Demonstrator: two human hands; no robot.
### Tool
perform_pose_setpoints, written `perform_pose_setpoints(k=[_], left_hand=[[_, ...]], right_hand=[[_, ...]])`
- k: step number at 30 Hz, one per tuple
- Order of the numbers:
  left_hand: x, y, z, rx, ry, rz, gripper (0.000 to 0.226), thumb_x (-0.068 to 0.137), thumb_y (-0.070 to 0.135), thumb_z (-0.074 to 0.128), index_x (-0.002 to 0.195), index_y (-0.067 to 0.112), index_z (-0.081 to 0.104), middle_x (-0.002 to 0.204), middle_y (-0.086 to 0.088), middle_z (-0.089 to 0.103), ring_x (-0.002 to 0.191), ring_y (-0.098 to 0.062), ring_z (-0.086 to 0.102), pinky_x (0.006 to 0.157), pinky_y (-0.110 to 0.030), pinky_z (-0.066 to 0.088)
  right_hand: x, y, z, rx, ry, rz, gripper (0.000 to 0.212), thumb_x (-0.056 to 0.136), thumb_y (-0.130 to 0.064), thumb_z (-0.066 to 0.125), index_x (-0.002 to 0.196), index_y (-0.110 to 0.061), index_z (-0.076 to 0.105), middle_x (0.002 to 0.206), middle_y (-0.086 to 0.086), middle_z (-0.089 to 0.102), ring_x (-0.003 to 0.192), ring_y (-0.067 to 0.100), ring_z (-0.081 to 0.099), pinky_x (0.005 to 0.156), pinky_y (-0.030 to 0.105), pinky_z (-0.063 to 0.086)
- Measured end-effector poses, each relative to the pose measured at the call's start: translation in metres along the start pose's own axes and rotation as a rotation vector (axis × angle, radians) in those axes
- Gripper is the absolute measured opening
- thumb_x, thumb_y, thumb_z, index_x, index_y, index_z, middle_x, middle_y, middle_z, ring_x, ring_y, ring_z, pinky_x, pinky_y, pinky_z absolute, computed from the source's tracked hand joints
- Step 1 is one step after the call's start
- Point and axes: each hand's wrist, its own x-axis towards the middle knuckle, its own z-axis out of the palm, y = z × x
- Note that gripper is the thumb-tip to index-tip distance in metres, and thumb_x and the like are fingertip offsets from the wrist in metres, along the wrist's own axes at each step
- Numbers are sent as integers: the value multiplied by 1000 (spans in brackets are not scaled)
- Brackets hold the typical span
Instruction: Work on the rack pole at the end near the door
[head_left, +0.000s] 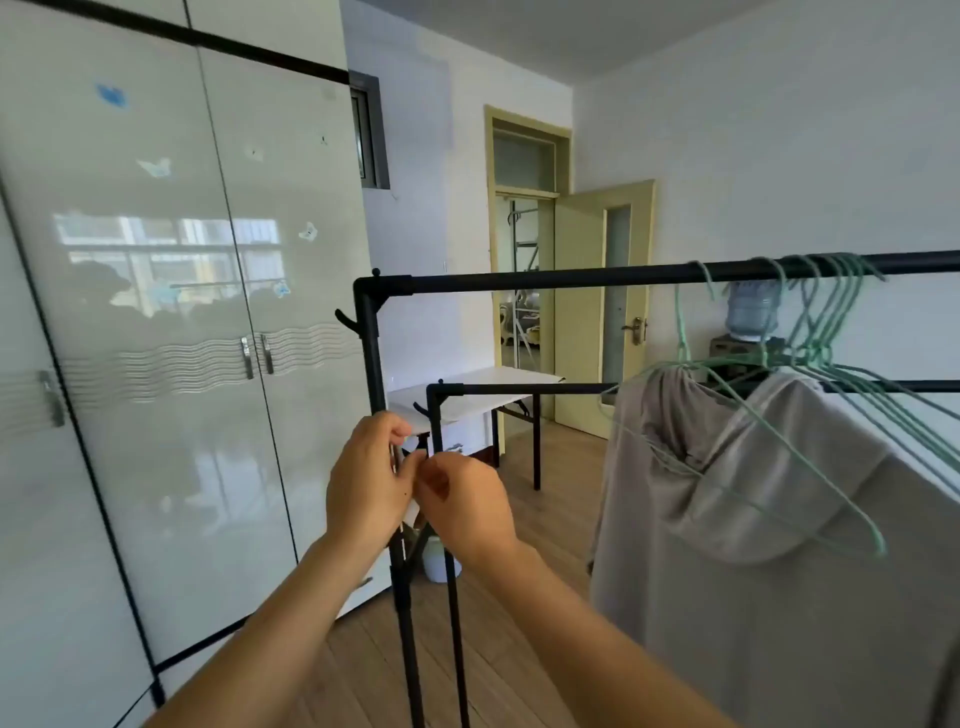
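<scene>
Both my hands are raised close together in front of the black upright post (372, 353) of a clothes rack. My left hand (366, 488) has its fingers curled, and its thumb and forefinger pinch a thin pale cord (396, 457) that runs down along the palm. My right hand (467, 512) faces it with curled fingers, its fingertips meeting the left thumb at the same cord. Most of the cord is hidden between the hands. The rack's top bar (571, 278) runs to the right above them.
Green hangers (823, 332) crowd the bar at right, one carrying a grey hoodie (753, 499). A second, lower black rack (519, 388) stands behind, then a white folding table (467, 397). A glossy white wardrobe (182, 322) fills the left. An open door (597, 312) and a water bottle (750, 312) are beyond.
</scene>
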Motion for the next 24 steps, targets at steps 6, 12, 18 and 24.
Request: perform_pose_setpoints(k=[6, 12, 18, 24], left_hand=[[39, -33, 15, 64, -24, -169, 65, 86, 27, 60, 139, 10, 26, 125, -14, 47, 100, -33, 59, 79, -39, 51], [72, -51, 29, 59, -65, -165, 33, 89, 23, 55, 118, 10, 47, 114, -12, 55, 90, -30, 60, 75, -35, 50], [87, -59, 49, 110, 6, -137, 26, 90, 24, 53, 111, 9, 46, 106, -12, 61, 88, -30, 63, 70, -32, 47], [100, -59, 70, 44, 10, -124, 28, 90, 23, 55, 113, 10, 47, 107, -11, 62, 93, -28, 62, 74, -28, 45]], right_hand=[[50, 9, 43, 38, -21, 16, 21, 93, -15, 50, 110, -10, 61, 104, 12, 68, 88, 22, 64, 70, 25, 47], [93, 23, 67, -32, -24, 14, 24, 93, -17, 49, 116, -10, 54, 114, 12, 59, 97, 26, 61, 80, 36, 53], [117, 37, 84, -34, -82, 12, 16, 91, -9, 44, 106, -6, 48, 100, 15, 65, 87, 31, 62, 70, 37, 49], [130, 53, 84, -27, -68, 11, 22, 91, -12, 47, 113, -11, 44, 101, 12, 65, 86, 29, 63, 69, 35, 50]])
